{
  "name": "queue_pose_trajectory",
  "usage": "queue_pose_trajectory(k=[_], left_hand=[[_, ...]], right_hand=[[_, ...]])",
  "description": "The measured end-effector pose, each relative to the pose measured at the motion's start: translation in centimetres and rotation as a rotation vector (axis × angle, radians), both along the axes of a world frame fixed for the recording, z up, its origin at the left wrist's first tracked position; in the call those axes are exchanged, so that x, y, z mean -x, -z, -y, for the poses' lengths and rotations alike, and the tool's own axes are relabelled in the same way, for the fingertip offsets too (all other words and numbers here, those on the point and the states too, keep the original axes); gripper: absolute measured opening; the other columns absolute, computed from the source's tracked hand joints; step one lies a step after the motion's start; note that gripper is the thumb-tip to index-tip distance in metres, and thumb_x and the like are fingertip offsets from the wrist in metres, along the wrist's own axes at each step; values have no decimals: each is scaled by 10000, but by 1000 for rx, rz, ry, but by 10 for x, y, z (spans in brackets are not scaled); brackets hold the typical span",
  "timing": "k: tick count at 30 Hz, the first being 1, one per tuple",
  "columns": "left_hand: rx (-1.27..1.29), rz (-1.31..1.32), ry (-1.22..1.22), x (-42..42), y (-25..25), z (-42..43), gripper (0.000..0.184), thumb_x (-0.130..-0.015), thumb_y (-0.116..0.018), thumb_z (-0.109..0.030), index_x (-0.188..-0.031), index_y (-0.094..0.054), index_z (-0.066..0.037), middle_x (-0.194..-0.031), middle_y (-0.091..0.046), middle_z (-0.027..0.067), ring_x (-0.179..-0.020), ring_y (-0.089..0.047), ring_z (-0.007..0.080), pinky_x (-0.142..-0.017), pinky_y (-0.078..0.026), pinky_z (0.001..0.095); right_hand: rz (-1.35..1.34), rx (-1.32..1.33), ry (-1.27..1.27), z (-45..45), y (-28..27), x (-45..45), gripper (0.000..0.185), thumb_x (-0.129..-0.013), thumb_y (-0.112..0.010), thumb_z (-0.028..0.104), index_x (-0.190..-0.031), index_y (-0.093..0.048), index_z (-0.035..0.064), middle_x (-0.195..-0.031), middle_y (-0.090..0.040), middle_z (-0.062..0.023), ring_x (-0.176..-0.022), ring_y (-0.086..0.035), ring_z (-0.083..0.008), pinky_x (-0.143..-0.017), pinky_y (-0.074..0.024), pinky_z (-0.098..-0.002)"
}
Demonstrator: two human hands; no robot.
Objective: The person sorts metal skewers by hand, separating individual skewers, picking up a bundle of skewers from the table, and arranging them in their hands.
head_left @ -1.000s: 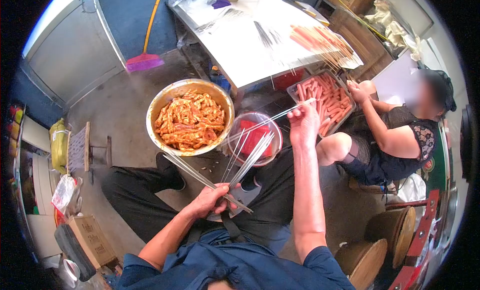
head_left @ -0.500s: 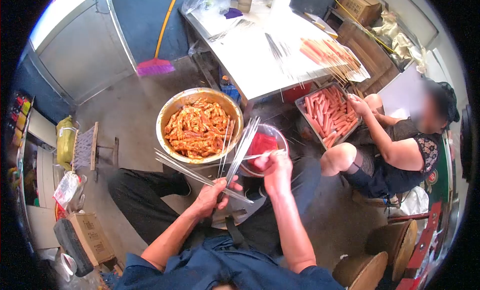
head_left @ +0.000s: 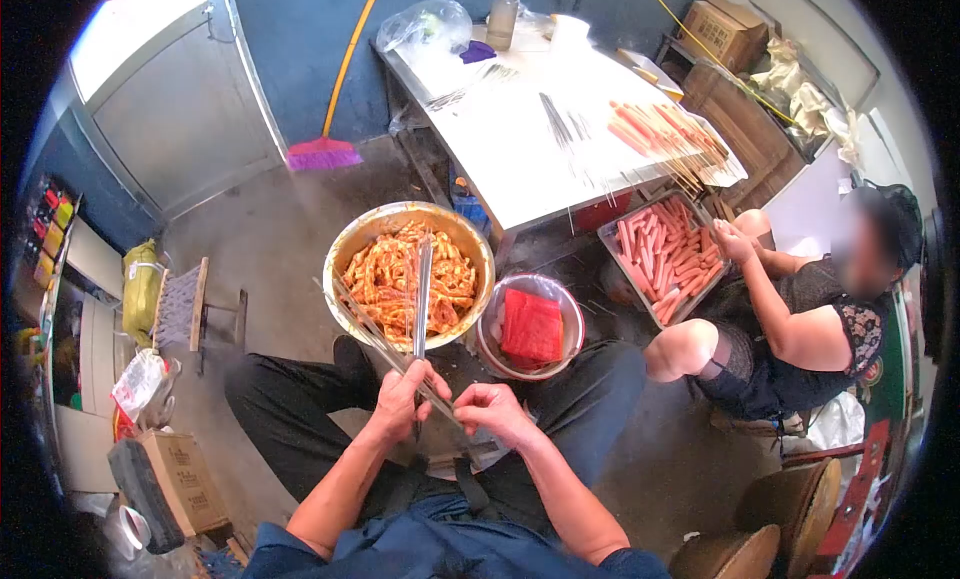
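My left hand [head_left: 402,394] is closed around a batch of thin metal skewers [head_left: 422,294]. Some of them point up over the basin, while others cross them on a slant. At the lower end of the slanted skewers, my right hand [head_left: 492,411] has its fingers pinched together on the tips. Beyond my left hand stands a large metal basin [head_left: 334,241], full of sauce-coated meat pieces [head_left: 385,269]. To its right is a plastic-lined bucket [head_left: 572,314] with a red packet or cloth [head_left: 531,327] in it.
A white table [head_left: 520,194] holds skewered sausages [head_left: 665,129], loose skewers and a bottle [head_left: 503,19]. At right sits a person [head_left: 800,309], hands by a tray of sausages [head_left: 668,254]. Two round stools [head_left: 730,557] stand lower right; a broom [head_left: 325,155] leans behind.
My right hand has come down and left from over the bucket to the skewers' lower ends. The skewers in my left hand are drawn closer together. The view has shifted slightly.
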State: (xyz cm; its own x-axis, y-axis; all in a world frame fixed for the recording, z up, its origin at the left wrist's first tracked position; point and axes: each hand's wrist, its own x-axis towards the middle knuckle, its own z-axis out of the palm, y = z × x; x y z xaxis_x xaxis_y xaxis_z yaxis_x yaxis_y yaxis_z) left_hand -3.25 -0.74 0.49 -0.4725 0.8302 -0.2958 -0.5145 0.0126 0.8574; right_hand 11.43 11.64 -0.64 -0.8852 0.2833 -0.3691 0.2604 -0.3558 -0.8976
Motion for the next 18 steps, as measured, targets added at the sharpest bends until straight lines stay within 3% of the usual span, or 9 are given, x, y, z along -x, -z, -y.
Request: queue_pose_trajectory(k=[2,6,9,11,12,15,16,18], left_hand=[[64,-38,25,1,-1,2,313,-954,-427,-344,-856,-540,-69,-689,-617,81,-430,-446,84,-386,-322,183],[120,-18,-38,-1,-6,4,359,-951,-429,-358,-761,-533,-72,-679,-605,67,-467,-465,77,-396,-332,190],[146,-75,-10,3,-11,0,374,-955,-422,-350,-734,-519,-64,-661,-588,58,-544,-505,97,-494,-406,227],[8,-319,56,4,-10,-4,343,-962,-406,-330,-780,-515,-60,-646,-572,56,-619,-535,137,-628,-446,277],[-42,-170,39,4,-5,-5,315,-961,-415,-306,-788,-500,-58,-635,-559,69,-637,-549,181,-716,-453,326],[-128,21,3,3,0,-12,308,-963,-421,-294,-762,-472,-66,-606,-531,70,-616,-548,209,-676,-468,341],[-60,27,19,1,-8,-12,338,-968,-426,-330,-740,-431,-80,-564,-480,52,-526,-502,190,-575,-472,335],[-18,65,-3,-1,-15,-12,356,-970,-418,-356,-741,-422,-84,-552,-453,38,-481,-462,165,-507,-444,311]], right_hand=[[-14,61,-66,3,4,2,91,-802,-663,89,-843,-628,16,-710,-616,-31,-569,-579,-95,-541,-475,-228],[0,109,-143,6,0,4,108,-809,-665,100,-855,-629,9,-726,-622,-31,-596,-606,-103,-556,-488,-234],[-36,74,-137,4,-3,5,123,-811,-666,104,-874,-634,3,-748,-631,-35,-616,-621,-112,-573,-500,-241],[-13,57,-176,2,-2,5,154,-815,-669,111,-908,-638,-8,-781,-641,-45,-633,-632,-122,-595,-514,-248],[-17,87,-168,2,-8,4,164,-818,-670,115,-919,-639,-11,-791,-643,-47,-647,-636,-126,-608,-518,-249],[-50,127,-186,1,-8,4,190,-825,-671,127,-943,-641,-19,-808,-646,-52,-682,-643,-134,-639,-526,-251],[-71,104,-194,0,-3,3,182,-829,-666,132,-931,-646,-17,-805,-647,-53,-684,-642,-132,-642,-524,-251],[-97,85,-200,-1,-1,0,176,-832,-662,137,-919,-650,-15,-802,-647,-55,-687,-641,-131,-645,-523,-251]])
